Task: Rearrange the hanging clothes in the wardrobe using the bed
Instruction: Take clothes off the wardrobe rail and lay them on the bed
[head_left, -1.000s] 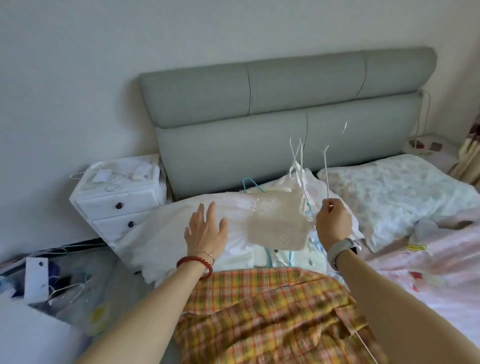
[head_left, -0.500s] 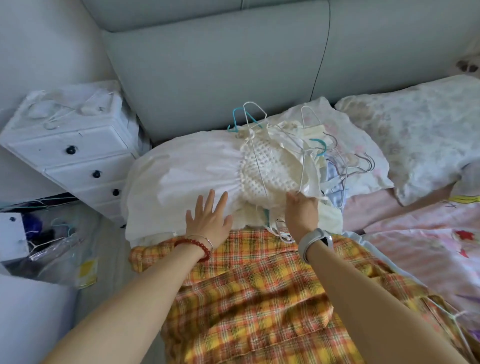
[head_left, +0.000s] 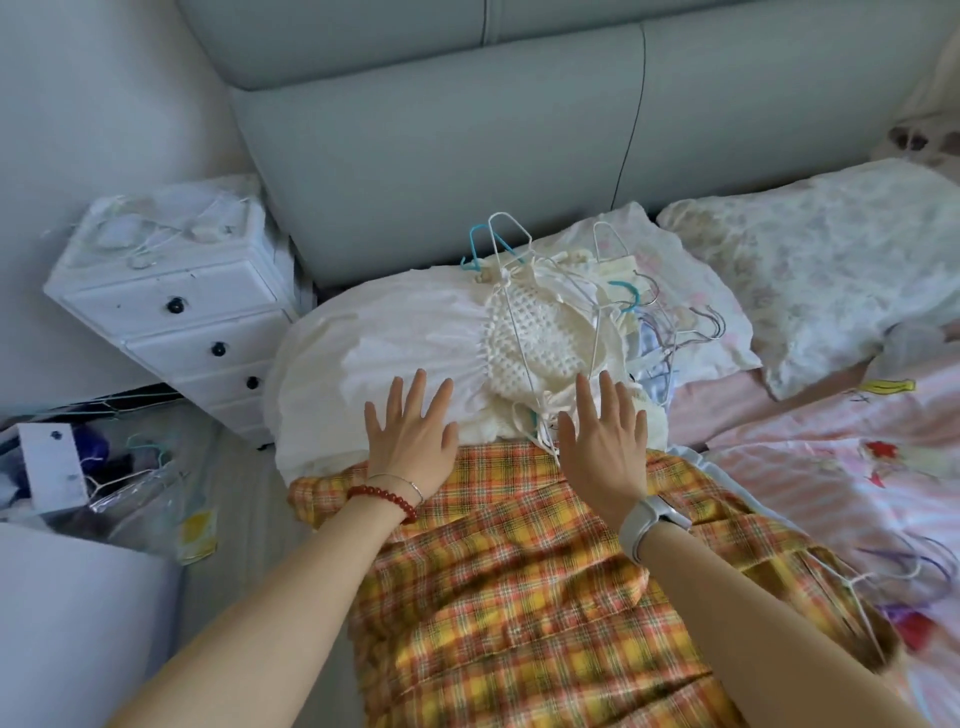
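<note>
Beside the white drawer chest (head_left: 171, 312), our left hand (head_left: 410, 441) lies flat, fingers spread, on the white garment (head_left: 374, 353); rightward, our right hand (head_left: 602, 441), fingers apart, rests on cream crocheted clothes with wire hangers (head_left: 540, 332), above the orange plaid garment (head_left: 519, 597).

Soft, even daylight fills the room; shadows are faint, edges bow from the wide lens, and corners blur slightly.
</note>
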